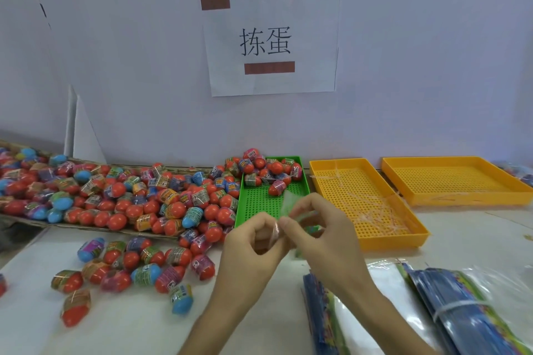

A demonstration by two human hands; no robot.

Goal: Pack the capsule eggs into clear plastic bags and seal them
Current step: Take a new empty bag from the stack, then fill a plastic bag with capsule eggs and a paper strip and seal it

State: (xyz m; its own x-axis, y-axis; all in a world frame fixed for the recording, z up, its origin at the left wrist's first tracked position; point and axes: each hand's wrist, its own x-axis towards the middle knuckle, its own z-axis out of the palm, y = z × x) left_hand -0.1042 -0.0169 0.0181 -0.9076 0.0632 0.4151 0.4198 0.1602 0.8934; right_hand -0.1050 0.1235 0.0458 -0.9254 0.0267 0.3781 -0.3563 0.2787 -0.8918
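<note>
left hand (253, 242) and right hand (314, 228) both pinch clear bag (284, 207) | above green tray (259, 202) | eggs (138, 202) heaped left | bench (129, 323)

Two bare forearms are seen, each ending in a bare hand: the left hand (253, 242) and the right hand (320, 228). No sleeves are worn.

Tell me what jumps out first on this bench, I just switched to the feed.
The heap of red and blue capsule eggs filling the left side, spilling into the green tray. At centre, the left hand and right hand pinch a clear plastic bag. Two yellow trays sit right.
</note>
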